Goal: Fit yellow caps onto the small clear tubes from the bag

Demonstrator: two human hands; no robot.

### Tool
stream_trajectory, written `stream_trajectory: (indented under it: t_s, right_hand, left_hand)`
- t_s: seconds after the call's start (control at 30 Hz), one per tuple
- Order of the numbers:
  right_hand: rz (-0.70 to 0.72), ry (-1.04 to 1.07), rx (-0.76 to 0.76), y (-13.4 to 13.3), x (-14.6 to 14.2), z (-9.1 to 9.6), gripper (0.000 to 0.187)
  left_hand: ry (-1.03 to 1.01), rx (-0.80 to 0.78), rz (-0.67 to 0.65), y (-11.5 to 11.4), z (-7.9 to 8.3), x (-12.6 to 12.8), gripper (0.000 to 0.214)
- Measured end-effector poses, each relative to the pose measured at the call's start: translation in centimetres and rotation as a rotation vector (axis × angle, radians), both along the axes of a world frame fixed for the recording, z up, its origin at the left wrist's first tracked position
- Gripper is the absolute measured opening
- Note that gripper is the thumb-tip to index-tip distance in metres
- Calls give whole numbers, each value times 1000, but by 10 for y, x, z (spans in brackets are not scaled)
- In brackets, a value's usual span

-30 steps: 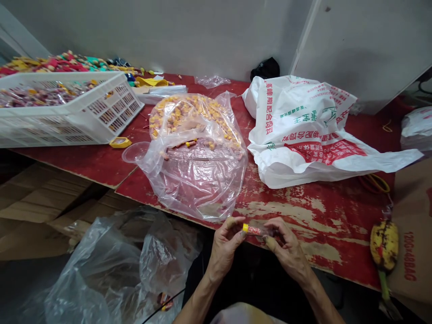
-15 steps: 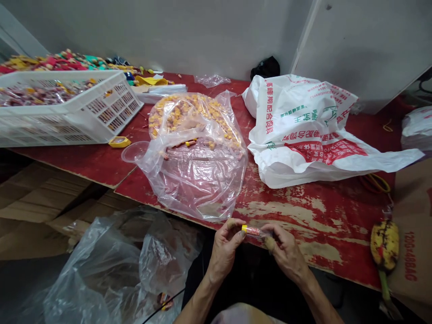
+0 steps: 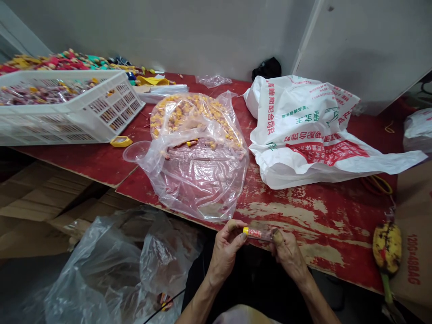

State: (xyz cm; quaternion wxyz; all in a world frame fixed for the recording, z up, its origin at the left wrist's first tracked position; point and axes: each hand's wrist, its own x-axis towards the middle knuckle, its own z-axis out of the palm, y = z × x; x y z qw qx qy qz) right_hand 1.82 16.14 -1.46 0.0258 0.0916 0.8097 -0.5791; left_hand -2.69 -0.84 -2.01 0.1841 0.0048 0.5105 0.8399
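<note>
A slim clear tube-like piece (image 3: 257,233) with a yellow end and red lettering lies crosswise between my hands, just over the table's front edge. My left hand (image 3: 225,247) pinches its yellow end between thumb and fingers. At the other end, my right hand (image 3: 289,253) is closed on it, the thumb pressed over the tip and the fingers curled behind. Whether it is a stiff tube or a film wrapper I cannot tell. Beyond my hands sits a clear plastic bag (image 3: 202,175) with many small yellow-ended pieces inside.
A white plastic crate (image 3: 111,108) of wrapped pieces stands at the left on the worn red table (image 3: 290,211). A white printed sack (image 3: 303,130) lies at the right. A banana (image 3: 387,248) is beside a cardboard box (image 3: 410,229). Below left hang clear plastic sheets (image 3: 97,270).
My right thumb and fingers have shifted from spread along the far end to closed over its tip. My left hand keeps its pinch. The view has moved very slightly.
</note>
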Motion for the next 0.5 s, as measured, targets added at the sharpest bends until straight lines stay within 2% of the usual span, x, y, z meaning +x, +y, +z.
stream_trajectory:
  t_s: [0.07,0.17,0.3,0.37,0.43,0.5]
  right_hand:
    - [23,12,24,1,0,1,36]
    - [70,42,89,0,0,5,34]
    - [19,-9,99,-1,-1,2,49]
    - [-5,-7,122,0,3,-3,47]
    - [2,62,189,3,10,-7,44]
    - [30,95,311,8,14,-11,33]
  left_hand:
    - [-9,-6,21,-1,-1,0,20]
    - [-10,-11,9,-2,-1,-1,19]
    - [-6,8,-12,-1,1,-2,18]
    - [-28,23,23,1,3,0,18]
    - [-64,40,74,5,3,4,21]
    - [-99,58,95,10,-1,6,27]
